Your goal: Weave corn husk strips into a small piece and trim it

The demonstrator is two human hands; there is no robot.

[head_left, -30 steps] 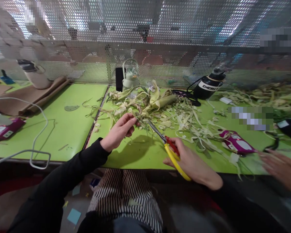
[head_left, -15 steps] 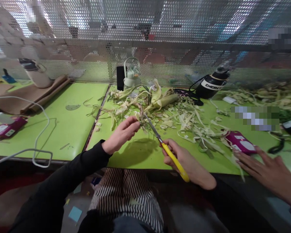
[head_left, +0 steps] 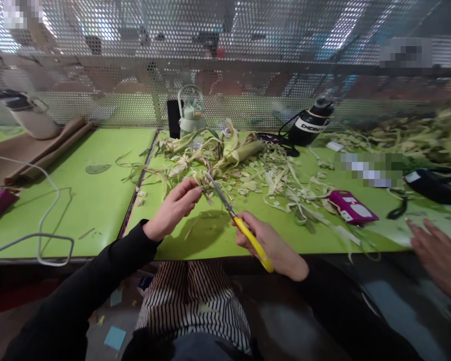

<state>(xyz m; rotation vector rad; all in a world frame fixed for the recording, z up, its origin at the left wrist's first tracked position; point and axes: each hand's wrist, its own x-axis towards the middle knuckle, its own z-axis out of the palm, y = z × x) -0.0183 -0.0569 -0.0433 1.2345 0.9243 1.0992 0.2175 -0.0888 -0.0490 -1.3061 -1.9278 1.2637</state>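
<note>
My right hand (head_left: pixel 261 240) is wrapped round the yellow handle of a pair of scissors (head_left: pixel 244 228), whose metal blades point up and left. In a pinch, my left hand (head_left: pixel 176 205) holds a piece of corn husk (head_left: pixel 199 180), and the blade tips meet it or lie just beside it; which of these I cannot tell. Behind my hands, cut husk scraps (head_left: pixel 248 183) are strewn over the green table (head_left: pixel 195 245). A larger pale-green husk bundle (head_left: pixel 244 150) rests among them.
A light green bottle (head_left: pixel 191 118) and a black tilted bottle (head_left: pixel 310 123) stand at the back by the perforated metal screen (head_left: pixel 233 50). A magenta device (head_left: pixel 351 206) lies on the right, near another person's hand (head_left: pixel 439 255). Brown paper (head_left: pixel 45 150) and a white cable (head_left: pixel 47 210) are left.
The view has turned a little to the right. The other person's hand has drawn away from the magenta device. My two hands keep nearly the same pose on the husk and scissors.
</note>
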